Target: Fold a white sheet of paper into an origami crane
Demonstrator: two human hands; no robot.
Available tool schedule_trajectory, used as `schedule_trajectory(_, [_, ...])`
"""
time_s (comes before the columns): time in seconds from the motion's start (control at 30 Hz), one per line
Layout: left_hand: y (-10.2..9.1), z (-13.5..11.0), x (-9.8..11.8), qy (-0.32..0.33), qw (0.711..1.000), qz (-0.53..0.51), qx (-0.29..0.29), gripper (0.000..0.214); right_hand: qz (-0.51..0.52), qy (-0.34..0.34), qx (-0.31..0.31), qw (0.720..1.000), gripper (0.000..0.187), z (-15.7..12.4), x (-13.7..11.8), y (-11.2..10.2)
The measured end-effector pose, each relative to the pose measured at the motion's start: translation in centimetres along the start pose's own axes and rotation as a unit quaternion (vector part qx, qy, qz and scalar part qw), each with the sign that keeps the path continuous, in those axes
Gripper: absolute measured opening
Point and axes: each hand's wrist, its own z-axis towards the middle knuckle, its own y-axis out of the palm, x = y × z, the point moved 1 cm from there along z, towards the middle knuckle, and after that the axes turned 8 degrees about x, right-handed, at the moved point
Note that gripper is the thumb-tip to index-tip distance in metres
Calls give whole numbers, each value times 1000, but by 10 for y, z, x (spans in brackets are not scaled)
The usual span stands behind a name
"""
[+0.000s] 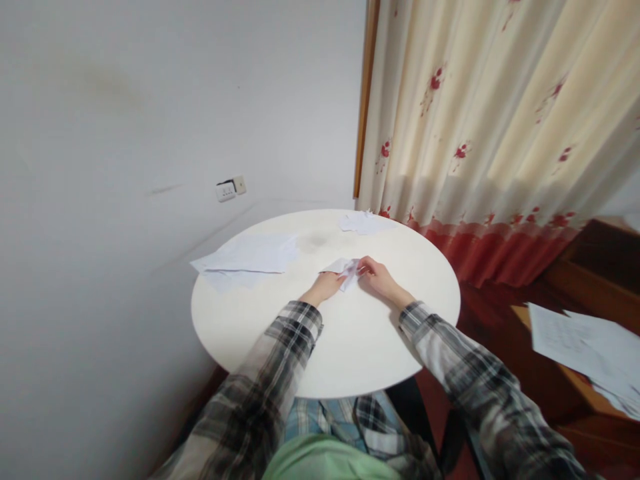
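Observation:
Over the middle of the round white table [350, 347], a small folded piece of white paper [347, 269] is between my two hands. My left hand [326, 287] grips its left side, fingers closed on it. My right hand [379, 277] has its fingers bent and pinched at the paper's right edge. The paper has several creases and angled flaps; its exact shape is too small to make out. Plaid sleeves cover both forearms.
White sheets [250, 255] lie at the table's left, overhanging its edge. A paper piece [361, 222] lies at the back. More papers [585, 343] rest on wooden furniture [590, 393] to the right. The wall has a socket [226, 192]; a curtain [480, 133] hangs behind.

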Motion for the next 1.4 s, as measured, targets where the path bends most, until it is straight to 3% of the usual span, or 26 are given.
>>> schedule_trajectory(0.1, [-1, -1, 1, -23, 1000, 14, -15, 39, -37, -20, 1, 999, 42, 2, 8, 1])
schedule_trajectory(0.3, [-1, 2, 1, 24, 999, -21, 21, 47, -78, -31, 2, 996, 49, 6, 16, 1])
schedule_trajectory(0.47, [3, 5, -1, 17, 999, -28, 6, 50, -84, -42, -2, 996, 53, 9, 19, 0])
schedule_trajectory(0.6, [5, 9, -3, 41, 999, -34, 0, 52, -76, -48, -7, 996, 48, 11, 22, 1])
schedule_trajectory(0.97, [0, 17, -6, 1, 996, -67, -55, 54, -23, -3, -19, 1000, 33, 16, 25, 0])
schedule_trajectory(1.4, [-5, 21, -5, 16, 987, -137, -78, 58, -23, 9, -22, 999, 31, 21, 23, -1])
